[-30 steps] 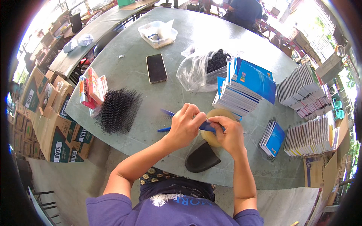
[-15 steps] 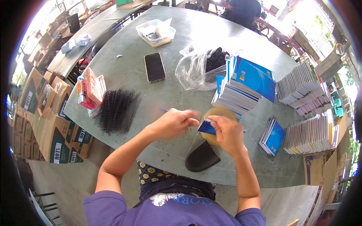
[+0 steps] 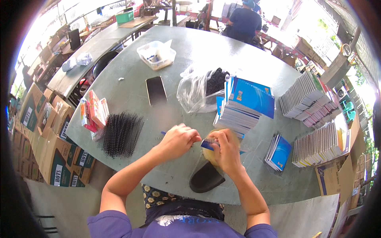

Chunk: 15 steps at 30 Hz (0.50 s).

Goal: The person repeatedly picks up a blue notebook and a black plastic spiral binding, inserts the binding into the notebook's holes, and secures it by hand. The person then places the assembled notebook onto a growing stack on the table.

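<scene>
My right hand (image 3: 227,147) grips a small blue-covered notebook (image 3: 206,144) between thumb and fingers. Just left of it, my left hand (image 3: 180,139) is closed, its fingertips pinched together near the notebook's edge. A thin blue stick (image 3: 163,133) pokes out behind the left hand, with a faint coil beside it; what the fingertips pinch is too small to tell. Under the right hand lies a round yellowish disc (image 3: 212,156), partly hidden. A black rounded pad (image 3: 206,178) rests nearer me, touching or overlapping the disc.
Black spiral coils (image 3: 121,135) lie left, beside red packets (image 3: 95,109). Farther off are a phone (image 3: 156,91), a plastic tub (image 3: 156,59) and a plastic bag (image 3: 192,91). Blue notebooks (image 3: 252,95) and spiral-bound stacks (image 3: 317,146) stand right. Cartons (image 3: 59,158) flank the table; a person (image 3: 244,23) is beyond.
The view has tipped upward, showing more of the far room. My left fingers, stretched and blurred before, are now drawn together. The right hand keeps its grip on the notebook.
</scene>
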Available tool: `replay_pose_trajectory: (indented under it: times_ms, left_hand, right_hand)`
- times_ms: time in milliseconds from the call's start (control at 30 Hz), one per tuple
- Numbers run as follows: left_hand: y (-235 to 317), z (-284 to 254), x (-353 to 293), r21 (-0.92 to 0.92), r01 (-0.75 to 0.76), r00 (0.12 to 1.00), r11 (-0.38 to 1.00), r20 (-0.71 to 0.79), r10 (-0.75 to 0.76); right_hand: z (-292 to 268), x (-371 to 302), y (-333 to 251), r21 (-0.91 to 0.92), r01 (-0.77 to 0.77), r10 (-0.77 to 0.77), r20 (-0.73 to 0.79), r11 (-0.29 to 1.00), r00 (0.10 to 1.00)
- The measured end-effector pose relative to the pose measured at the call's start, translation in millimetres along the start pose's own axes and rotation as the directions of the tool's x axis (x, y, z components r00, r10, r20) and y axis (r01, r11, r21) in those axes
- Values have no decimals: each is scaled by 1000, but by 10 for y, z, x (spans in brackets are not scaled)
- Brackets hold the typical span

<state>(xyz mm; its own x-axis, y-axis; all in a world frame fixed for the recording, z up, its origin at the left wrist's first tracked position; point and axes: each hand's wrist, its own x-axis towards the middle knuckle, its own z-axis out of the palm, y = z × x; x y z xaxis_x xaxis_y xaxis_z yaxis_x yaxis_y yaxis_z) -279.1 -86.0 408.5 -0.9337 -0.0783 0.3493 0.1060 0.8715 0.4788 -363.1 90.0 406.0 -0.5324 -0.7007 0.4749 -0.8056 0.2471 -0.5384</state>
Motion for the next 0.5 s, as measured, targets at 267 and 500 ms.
replay_pose_trajectory:
  times_ms: [267,500]
  left_hand:
    - [474,958,-717,-146,2,1000,989,1,-2]
    - [305,-27,-277,-221,-72,930,973,-367,-14]
  right_hand:
    - [-47,67,-87,1,-19,19,78,1000,997]
    - [-285,-495,729,787,-417,432,215,454,876]
